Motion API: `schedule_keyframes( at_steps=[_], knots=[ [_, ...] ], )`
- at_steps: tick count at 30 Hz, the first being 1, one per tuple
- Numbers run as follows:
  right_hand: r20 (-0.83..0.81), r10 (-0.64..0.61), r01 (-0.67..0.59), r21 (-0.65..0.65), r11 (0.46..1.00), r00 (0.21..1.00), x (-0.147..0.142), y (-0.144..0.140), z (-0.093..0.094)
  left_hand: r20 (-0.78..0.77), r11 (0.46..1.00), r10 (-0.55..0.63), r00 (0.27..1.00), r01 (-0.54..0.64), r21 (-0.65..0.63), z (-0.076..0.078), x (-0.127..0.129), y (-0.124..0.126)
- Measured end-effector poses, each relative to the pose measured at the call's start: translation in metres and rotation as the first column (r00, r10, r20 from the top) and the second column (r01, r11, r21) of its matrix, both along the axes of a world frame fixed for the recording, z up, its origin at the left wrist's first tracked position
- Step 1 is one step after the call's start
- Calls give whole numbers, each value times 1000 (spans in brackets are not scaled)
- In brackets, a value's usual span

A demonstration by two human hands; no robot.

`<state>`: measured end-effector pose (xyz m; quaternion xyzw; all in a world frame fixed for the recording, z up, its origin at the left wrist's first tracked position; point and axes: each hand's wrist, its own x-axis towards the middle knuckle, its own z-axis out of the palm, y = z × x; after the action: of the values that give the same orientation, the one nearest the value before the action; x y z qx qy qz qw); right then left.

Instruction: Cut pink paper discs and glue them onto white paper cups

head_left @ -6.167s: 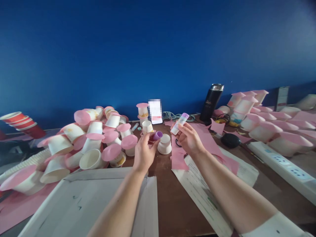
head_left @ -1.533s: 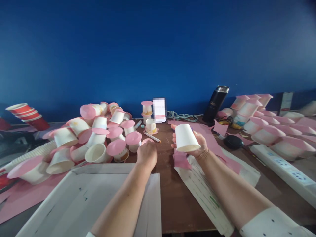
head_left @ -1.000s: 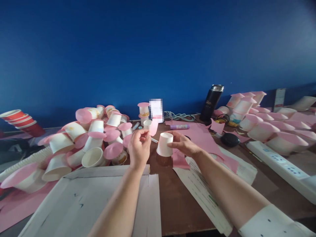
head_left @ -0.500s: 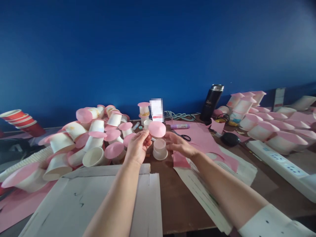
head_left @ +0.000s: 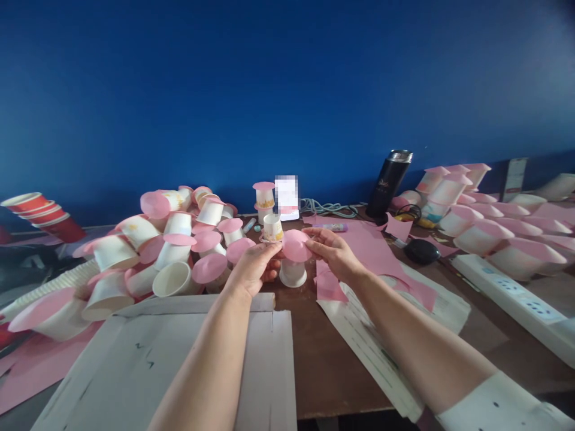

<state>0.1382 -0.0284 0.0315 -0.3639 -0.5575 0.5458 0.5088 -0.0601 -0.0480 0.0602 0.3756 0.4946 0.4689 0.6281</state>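
1. Both hands now pinch the round pink paper disc (head_left: 296, 245), left hand (head_left: 254, 269) at one edge, right hand (head_left: 330, 251) at the other; half a second ago the left held it alone, higher.
2. Directly beneath the disc stands the upturned white paper cup (head_left: 293, 274).
3. Left of the grip lies a heap of pink-capped white cups (head_left: 179, 251) on the brown wooden table (head_left: 314, 353); behind is the blue wall (head_left: 287, 90).

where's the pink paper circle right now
In the head view the pink paper circle sits mid-table, pinched between the left hand and right hand, just above an upturned white paper cup.
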Motion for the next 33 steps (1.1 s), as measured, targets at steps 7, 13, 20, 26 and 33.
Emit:
schedule_keyframes(
  at_steps=[7, 13, 20, 26, 33],
  knots=[
    [81, 12, -12, 3, 1000, 997, 0, 0, 0, -136, 999, 3, 991, 2, 37, -4, -1, 2],
    [97, 59, -57, -25, 998, 994, 1, 0, -1, -68, 1000, 13, 998, -11, 25, -3, -1, 0],
    [104, 65, -60, -52, 997, 992, 2, 2, -5, -98, 1000, -6, 995, 6, -4, -9, -4, 4],
    [112, 80, -74, -56, 996, 990, 2, 3, -8, -107, 1000, -17, 994, 17, -8, -14, -4, 7],
    [108, 109, -101, -71, 992, 988, 2, 4, -10, -253, 1000, 4, 967, -1, 12, -17, -4, 7]
  ],
)
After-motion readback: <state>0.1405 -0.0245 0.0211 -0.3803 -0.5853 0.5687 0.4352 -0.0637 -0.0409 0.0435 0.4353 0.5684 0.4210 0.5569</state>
